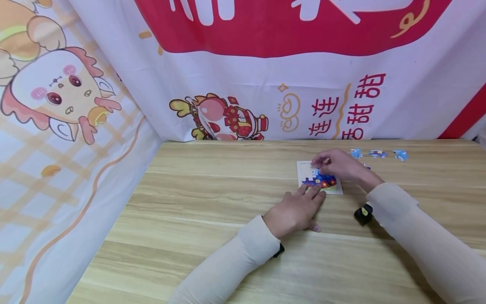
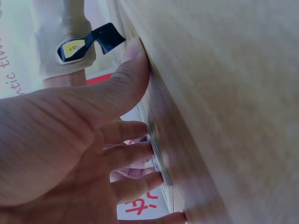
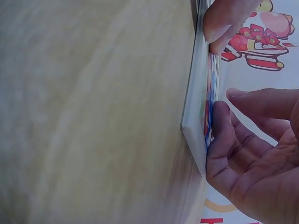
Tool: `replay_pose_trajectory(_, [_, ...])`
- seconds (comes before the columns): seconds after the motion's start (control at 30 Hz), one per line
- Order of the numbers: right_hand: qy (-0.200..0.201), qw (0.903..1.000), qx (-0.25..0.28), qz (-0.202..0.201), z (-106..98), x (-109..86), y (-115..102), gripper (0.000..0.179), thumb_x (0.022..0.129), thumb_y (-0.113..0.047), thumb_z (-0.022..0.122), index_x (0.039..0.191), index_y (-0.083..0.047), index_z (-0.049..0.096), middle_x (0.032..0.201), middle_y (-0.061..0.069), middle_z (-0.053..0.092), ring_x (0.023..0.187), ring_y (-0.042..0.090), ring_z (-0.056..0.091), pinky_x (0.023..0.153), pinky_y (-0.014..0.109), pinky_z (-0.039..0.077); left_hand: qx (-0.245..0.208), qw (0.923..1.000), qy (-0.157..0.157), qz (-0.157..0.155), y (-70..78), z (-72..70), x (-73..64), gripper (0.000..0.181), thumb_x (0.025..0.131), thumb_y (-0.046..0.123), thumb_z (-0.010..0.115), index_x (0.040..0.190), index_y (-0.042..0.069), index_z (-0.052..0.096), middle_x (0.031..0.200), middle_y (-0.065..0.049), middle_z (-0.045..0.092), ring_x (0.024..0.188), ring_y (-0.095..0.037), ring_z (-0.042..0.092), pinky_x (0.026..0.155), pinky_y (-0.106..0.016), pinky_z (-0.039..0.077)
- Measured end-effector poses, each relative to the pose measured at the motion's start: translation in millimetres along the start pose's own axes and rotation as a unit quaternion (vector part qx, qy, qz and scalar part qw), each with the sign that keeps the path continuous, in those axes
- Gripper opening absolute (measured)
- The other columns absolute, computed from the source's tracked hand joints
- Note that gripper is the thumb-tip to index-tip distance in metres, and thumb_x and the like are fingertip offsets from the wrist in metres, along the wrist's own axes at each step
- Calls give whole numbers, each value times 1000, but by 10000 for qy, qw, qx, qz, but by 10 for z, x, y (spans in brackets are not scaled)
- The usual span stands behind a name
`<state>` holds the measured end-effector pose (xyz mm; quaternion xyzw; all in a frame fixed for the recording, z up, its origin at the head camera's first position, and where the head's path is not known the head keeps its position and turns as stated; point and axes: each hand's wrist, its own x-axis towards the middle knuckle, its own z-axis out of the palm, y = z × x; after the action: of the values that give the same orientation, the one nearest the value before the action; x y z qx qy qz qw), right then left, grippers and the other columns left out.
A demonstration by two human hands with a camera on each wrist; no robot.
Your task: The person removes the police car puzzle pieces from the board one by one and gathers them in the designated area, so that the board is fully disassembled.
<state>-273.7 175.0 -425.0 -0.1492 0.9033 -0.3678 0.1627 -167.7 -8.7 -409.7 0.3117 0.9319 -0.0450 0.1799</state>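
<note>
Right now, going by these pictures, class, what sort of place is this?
Probably an indoor tabletop workspace: a wood-grain table, printed hangings behind it and at its left, and a picture puzzle lying on it.

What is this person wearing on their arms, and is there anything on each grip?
The left sleeve and right sleeve are long, plain and beige. A black device with a yellow label, its marks too small to read, shows at the right cuff. A black piece shows by the left cuff. Neither the left grip nor the right grip wears a glove.

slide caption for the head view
Left grip and right grip at a partly filled puzzle, loose pieces on the wood-grain table.
</note>
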Motion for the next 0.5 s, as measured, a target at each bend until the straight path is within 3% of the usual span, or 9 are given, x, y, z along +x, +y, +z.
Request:
replay_pose_trajectory(0.1, [-42,10000,-8,-22,7,6,-12,28,100,-1,58,125,-3,72,122,19,70,112,33,62,98,52,50,47,10000,38,9,1,-1,0,90,91,56,73,165,24,32,174,7,25,161,-18,24,114,-47,46])
replay_pose_trajectory(0.5, [-147,9999,46,-54,4,11,-6,28,100,0,57,123,-1,72,121,20,68,106,31,60,93,47,49,-55,10000,-22,-15,-1,-6,4,92,91,56,73,166,25,30,175,9,23,162,-17,21,116,-47,44])
